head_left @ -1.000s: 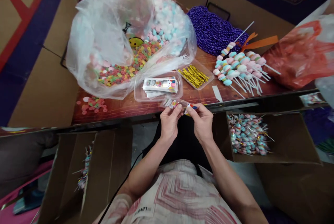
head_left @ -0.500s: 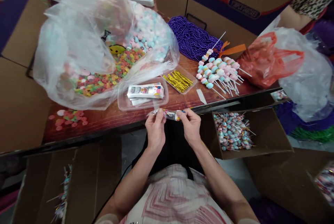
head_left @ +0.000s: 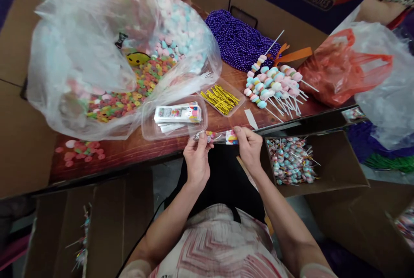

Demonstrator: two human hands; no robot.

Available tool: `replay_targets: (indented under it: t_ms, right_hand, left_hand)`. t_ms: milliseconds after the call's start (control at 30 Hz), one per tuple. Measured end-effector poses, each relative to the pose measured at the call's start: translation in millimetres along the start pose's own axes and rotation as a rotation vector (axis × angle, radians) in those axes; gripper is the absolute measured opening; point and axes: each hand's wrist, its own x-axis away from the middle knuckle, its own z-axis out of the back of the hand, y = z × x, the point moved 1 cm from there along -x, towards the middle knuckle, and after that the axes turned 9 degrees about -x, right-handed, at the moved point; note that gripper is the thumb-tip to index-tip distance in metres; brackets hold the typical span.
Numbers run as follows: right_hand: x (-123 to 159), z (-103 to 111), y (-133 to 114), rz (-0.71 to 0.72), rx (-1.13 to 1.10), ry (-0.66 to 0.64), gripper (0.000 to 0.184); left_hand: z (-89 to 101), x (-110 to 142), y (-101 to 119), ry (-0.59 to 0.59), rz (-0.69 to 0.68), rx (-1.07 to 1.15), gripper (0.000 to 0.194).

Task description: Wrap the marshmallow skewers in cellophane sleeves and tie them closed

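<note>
A clear plastic bag with bright coloured print (head_left: 221,137) is stretched level between my two hands at the table's front edge. My left hand (head_left: 197,159) pinches one end, thumb on top. At the other end, my right hand (head_left: 250,148) grips near a printed patch. Whether anything lies inside the bag is hard to make out. Just beyond stands a clear tray of flat printed bags (head_left: 144,124), and beside it a smaller tray of gold twist ties (head_left: 221,98). Candy skewers on white sticks (head_left: 271,83) lie piled to the right.
A large clear bag of loose candies (head_left: 129,92) fills the table's left. Purple bead strings (head_left: 239,40) and a red plastic bag (head_left: 343,71) lie farther back. Below right, a cardboard box (head_left: 339,161) holds wrapped candy skewers. Another person's arm (head_left: 381,10) shows at upper right.
My right hand has moved right, away from my left hand, and more of the printed bag shows between them. The view has shifted slightly.
</note>
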Motion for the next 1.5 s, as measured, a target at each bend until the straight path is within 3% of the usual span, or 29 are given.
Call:
replay_targets:
  t_ms: [100,200,300,367,567,733,800,900,1033,1233,1500]
  right_hand:
    - [-32.0,20.0,8.3,0.116,0.266,0.137,0.039]
    - [-65.8,45.7,26.8,0.204,0.671,0.226,0.016]
    - [-87.8,63.1,48.3,0.178,0.963,0.211,0.012]
    - [-93.3,67.8,58.2,0.173,1.040,0.196,0.012]
    - [-78.1,69.5,58.6,0.278,0.904,0.235,0.018]
    - [-35.8,68.5,33.4,0.297,0.529,0.266,0.015]
    - [-13.5,65.4,19.0,0.267,0.389,0.233,0.014]
    - [17.8,59.5,-1.3,0.286,0.281,0.084,0.010]
    - [42.1,56.5,-15.4,0.420,0.342,-0.092,0.010]
    - [43.0,63.2,-20.5,0.534,0.512,-0.183,0.012]
    - [40.7,56.5,-19.0,0.439,0.467,-0.314,0.012]
  left_hand:
    - [0.7,-3.9,1.1,0.052,-0.002,0.063,0.038]
    - [6.5,-10.7,6.2,0.070,0.040,0.092,0.040]
    - [12.8,-15.7,9.8,0.081,0.106,0.097,0.038]
    - [16.2,-17.5,10.5,0.105,0.141,0.104,0.037]
    - [22.5,-20.5,13.1,0.123,0.133,0.072,0.036]
    - [24.5,-21.7,15.2,0.128,0.109,0.084,0.039]
    - [24.0,-21.7,14.9,0.137,0.109,0.097,0.040]
    - [22.3,-21.5,14.8,0.145,0.113,0.103,0.041]
    - [20.6,-20.3,16.2,0.155,0.120,0.104,0.044]
    - [23.8,-20.7,15.8,0.130,0.085,0.077,0.045]
    - [26.7,-18.6,8.1,0.047,-0.150,-0.063,0.044]
